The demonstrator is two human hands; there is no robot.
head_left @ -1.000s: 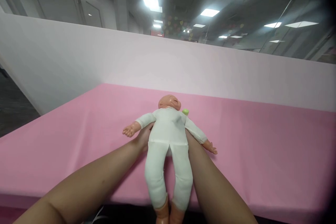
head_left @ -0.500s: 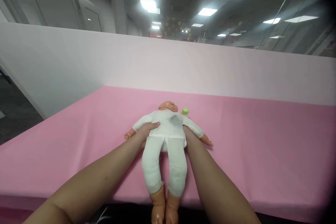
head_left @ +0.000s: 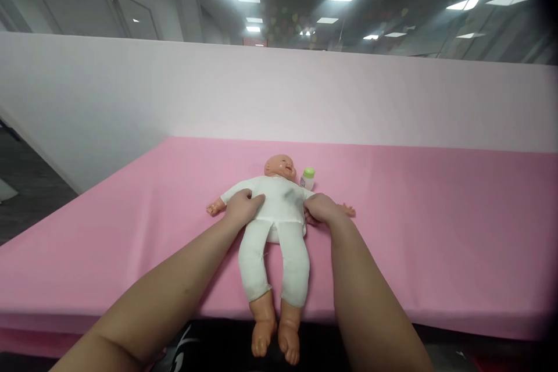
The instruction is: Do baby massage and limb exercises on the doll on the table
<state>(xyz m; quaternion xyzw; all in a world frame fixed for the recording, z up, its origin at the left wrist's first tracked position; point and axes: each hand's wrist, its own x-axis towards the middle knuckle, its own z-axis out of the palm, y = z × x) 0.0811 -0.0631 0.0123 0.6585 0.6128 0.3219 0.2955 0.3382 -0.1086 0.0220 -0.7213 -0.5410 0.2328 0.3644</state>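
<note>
A baby doll (head_left: 279,200) in a white cloth suit lies on its back on the pink-covered table (head_left: 436,232), its bare feet hanging past the front edge. My left hand (head_left: 243,207) is closed at the doll's side below its arm, thumb against the white torso and the other fingers curled down. On the opposite side, my right hand (head_left: 320,208) is closed with bent fingers against the torso, covering part of the doll's arm. What its fingertips grip is partly hidden. Beside the doll's head stands a small bottle (head_left: 307,179) with a green cap.
A low white wall (head_left: 305,99) rises behind the table and also along its left side. The table's front edge (head_left: 375,317) runs close to my body. Beyond the wall are a doorway (head_left: 135,6) and several ceiling lights.
My right hand has come out from under the doll's arm and back to its side. The doll's torso and head lie lower, and the face and bottle show more. My left hand stays at the side.
</note>
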